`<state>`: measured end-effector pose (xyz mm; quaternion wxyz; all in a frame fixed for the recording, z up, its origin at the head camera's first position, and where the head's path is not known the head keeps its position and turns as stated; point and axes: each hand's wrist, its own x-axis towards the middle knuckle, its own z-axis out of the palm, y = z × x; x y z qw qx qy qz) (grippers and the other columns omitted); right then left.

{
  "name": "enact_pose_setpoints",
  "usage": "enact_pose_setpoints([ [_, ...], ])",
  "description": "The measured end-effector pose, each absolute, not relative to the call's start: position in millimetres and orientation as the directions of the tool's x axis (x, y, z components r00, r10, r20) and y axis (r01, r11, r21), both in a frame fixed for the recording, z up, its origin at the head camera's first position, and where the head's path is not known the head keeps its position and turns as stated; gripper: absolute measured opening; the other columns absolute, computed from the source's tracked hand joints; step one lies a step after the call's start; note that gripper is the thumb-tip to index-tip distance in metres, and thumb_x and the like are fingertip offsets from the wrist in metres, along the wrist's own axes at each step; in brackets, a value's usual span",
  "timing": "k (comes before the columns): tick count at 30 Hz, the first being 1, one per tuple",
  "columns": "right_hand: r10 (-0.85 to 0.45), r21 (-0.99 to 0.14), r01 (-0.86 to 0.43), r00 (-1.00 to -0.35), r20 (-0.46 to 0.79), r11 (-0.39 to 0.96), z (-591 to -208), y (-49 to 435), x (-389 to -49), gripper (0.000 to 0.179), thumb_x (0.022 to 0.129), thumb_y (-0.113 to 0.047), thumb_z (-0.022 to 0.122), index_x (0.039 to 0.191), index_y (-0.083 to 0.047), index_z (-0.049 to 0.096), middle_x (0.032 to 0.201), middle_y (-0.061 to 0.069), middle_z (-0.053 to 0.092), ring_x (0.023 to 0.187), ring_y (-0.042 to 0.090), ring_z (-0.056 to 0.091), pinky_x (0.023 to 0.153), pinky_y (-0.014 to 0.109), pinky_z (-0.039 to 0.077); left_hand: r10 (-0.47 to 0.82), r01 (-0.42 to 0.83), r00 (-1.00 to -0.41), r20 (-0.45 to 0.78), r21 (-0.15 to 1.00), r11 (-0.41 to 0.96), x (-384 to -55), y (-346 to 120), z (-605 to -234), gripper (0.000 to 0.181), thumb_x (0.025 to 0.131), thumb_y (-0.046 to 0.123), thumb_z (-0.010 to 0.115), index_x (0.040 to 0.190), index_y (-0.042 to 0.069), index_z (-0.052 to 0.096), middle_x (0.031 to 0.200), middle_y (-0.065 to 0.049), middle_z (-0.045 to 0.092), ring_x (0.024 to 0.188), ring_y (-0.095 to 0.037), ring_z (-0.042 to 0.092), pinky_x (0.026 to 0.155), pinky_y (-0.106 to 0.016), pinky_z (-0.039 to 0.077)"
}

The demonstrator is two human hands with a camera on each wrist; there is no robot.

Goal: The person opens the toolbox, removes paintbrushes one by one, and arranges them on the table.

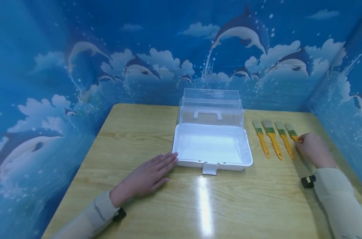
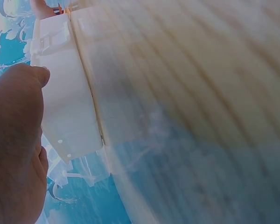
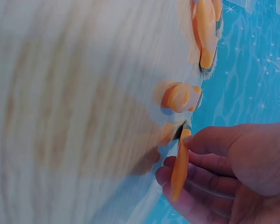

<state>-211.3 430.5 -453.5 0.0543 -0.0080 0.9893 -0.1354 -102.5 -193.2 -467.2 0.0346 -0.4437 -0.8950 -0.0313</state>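
Observation:
A white plastic box (image 1: pixel 211 146) stands on the table with its clear lid (image 1: pixel 211 106) raised at the back. My left hand (image 1: pixel 148 174) lies with straight fingers, their tips touching the box's front left corner; the left wrist view shows this hand (image 2: pixel 18 140) beside the box wall (image 2: pixel 67 93). To the right of the box, my right hand (image 1: pixel 313 149) pinches the handle of the rightmost paintbrush (image 1: pixel 291 130). In the right wrist view its orange handle (image 3: pixel 180 168) sits between thumb and fingers. Three more paintbrushes (image 1: pixel 271 139) lie in a row to its left, bristles away from me.
The wooden table (image 1: pixel 133 132) meets a blue dolphin-printed backdrop (image 1: pixel 157 43) at the back and both sides. A latch (image 1: pixel 210 168) hangs off the box's front edge. Cuffs and small black wrist devices (image 1: pixel 308 181) are on both arms.

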Motion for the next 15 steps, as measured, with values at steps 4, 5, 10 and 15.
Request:
enact_pose_setpoints([
  [4,-0.013,-0.259,0.016,-0.994,-0.110,0.966,-454.3,430.2,-211.6,0.040,0.094,-0.011,0.056,0.114,0.024,0.059,0.111,0.045,0.060,0.092,0.058,0.062,0.067,0.062,0.056,0.793,0.797,-0.603,0.084,0.035,0.603,-102.3,-193.1,-467.3,0.068,0.109,0.039,0.041,0.164,0.012,0.011,0.172,-0.003,0.004,0.158,-0.021,0.010,0.129,-0.041,0.017],
  [5,-0.013,-0.259,0.016,-0.994,-0.111,0.966,-454.4,430.1,-211.7,0.040,0.094,-0.011,0.056,0.114,0.024,0.059,0.111,0.045,0.060,0.091,0.058,0.062,0.067,0.062,0.055,0.794,0.798,-0.602,0.086,0.036,0.602,-102.2,-193.1,-467.1,0.068,0.109,0.039,0.041,0.164,0.012,0.011,0.172,-0.003,0.004,0.158,-0.021,0.010,0.129,-0.041,0.017],
  [10,-0.032,-0.268,-0.006,-0.995,-0.093,0.963,-457.3,430.5,-211.9,0.040,0.094,-0.010,0.055,0.113,0.024,0.059,0.109,0.046,0.060,0.088,0.056,0.062,0.066,0.062,0.055,0.791,0.796,-0.604,0.094,0.034,0.604,-102.3,-193.4,-467.1,0.069,0.109,0.039,0.042,0.164,0.012,0.011,0.172,-0.003,0.005,0.158,-0.021,0.010,0.129,-0.041,0.017],
  [15,-0.023,-0.268,0.001,-0.996,-0.088,0.964,-460.7,431.7,-213.8,0.039,0.094,-0.009,0.055,0.113,0.024,0.059,0.105,0.044,0.062,0.084,0.052,0.064,0.062,0.057,0.055,0.786,0.790,-0.613,0.076,0.036,0.613,-102.0,-193.5,-467.0,0.069,0.109,0.039,0.042,0.164,0.014,0.009,0.173,-0.001,0.003,0.158,-0.019,0.008,0.130,-0.039,0.015],
])
